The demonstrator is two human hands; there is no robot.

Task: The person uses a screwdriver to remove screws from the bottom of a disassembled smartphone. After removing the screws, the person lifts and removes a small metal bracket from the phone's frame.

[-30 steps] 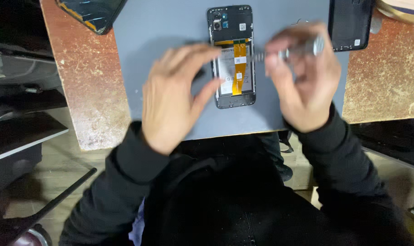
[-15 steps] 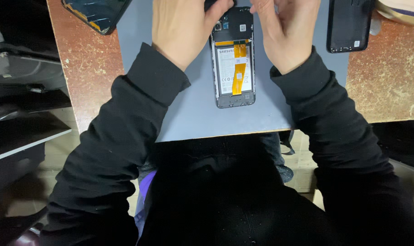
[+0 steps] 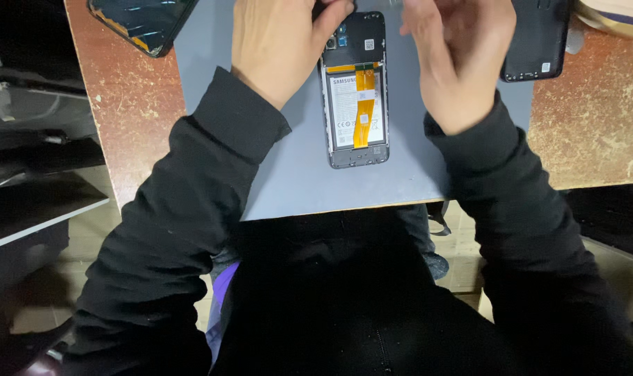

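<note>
Steadying the opened black smartphone with its white battery and orange flex cable (image 3: 354, 90) works best while the left hand (image 3: 278, 42) pinches its top corner and the right hand (image 3: 459, 59), curled with its grasp hidden, keeps off the cable.

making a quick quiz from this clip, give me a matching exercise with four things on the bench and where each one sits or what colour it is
Things:
1. opened phone
2. flat ribbon cable
3. black back cover
4. work mat

Descriptions:
A. orange, running down over the battery
B. grey-blue, spread over the brown table
C. lying between the left hand and the right hand, its insides showing
D. at the top right, beyond the right hand

Pairs: 1-C, 2-A, 3-D, 4-B
</note>
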